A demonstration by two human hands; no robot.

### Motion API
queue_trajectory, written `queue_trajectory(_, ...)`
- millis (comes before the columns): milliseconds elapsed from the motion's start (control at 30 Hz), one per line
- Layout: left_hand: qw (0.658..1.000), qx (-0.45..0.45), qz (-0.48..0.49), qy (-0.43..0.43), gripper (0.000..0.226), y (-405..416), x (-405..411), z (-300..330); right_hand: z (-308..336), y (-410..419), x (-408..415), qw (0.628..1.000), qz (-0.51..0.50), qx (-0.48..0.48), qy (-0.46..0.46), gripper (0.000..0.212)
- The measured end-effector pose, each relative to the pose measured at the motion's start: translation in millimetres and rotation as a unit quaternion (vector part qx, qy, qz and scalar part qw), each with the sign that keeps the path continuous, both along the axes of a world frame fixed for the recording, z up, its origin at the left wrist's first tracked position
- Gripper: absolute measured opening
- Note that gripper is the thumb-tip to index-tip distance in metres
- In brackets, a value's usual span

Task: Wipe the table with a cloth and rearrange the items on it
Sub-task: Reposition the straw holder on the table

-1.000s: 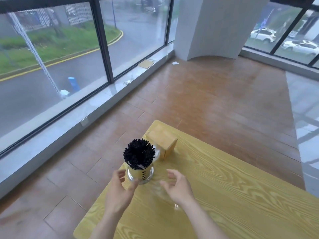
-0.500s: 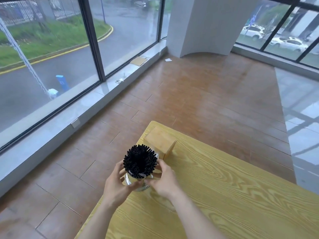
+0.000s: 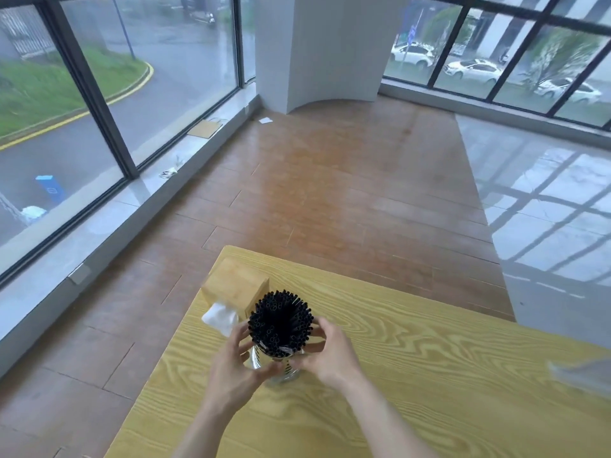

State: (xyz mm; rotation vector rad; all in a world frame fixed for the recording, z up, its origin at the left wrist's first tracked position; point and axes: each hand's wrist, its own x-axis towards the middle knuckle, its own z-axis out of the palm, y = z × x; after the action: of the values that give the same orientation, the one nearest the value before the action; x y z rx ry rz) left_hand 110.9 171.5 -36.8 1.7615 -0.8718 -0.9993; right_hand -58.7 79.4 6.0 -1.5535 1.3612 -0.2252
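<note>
A shiny metal holder [image 3: 281, 361] packed with black straws [image 3: 280, 320] stands near the far left corner of the yellow wooden table [image 3: 413, 375]. My left hand [image 3: 233, 371] wraps its left side and my right hand [image 3: 327, 352] wraps its right side, fingers closed around the metal body. Just behind it sits a wooden tissue box [image 3: 236, 287] with a white tissue [image 3: 221, 317] sticking out of its near side. No cloth can be made out for certain.
The table's left edge runs close beside my left hand, with brown tiled floor [image 3: 330, 193] below. A blurred grey object [image 3: 582, 375] lies at the table's right edge. Large windows [image 3: 82, 110] and a white pillar [image 3: 330, 51] stand beyond.
Both hands went from open in front of the straw holder to closed around it. The holder now stands to the right of the tissue box's front, closer to it.
</note>
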Motion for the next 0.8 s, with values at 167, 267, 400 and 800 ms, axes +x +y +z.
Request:
queue_trajectory(167, 0.998, -0.004, -0.059, -0.026, 0.088, -51.8, -29.6, 8.1, 2.1, -32.6, -36.0, 0.999, -0.047, -0.020, -0.005, 0.084)
queue_trajectory(267, 0.995, -0.010, -0.077, -0.056, 0.093, -80.4, -37.2, 6.9, 4.8, -53.3, -48.0, 0.997, -0.074, -0.032, -0.013, 0.086)
queue_trajectory(400, 0.991, -0.013, -0.092, -0.092, 0.097, -114.3, -44.4, 12.3, 12.7, -77.4, -55.8, 0.994, -0.100, -0.034, -0.029, 0.083)
queue_trajectory(800, 0.989, -0.014, -0.104, -0.105, 0.084, -158.1, -53.8, 5.1, 4.2, -109.4, -56.1, 0.989, -0.132, -0.044, -0.056, 0.081)
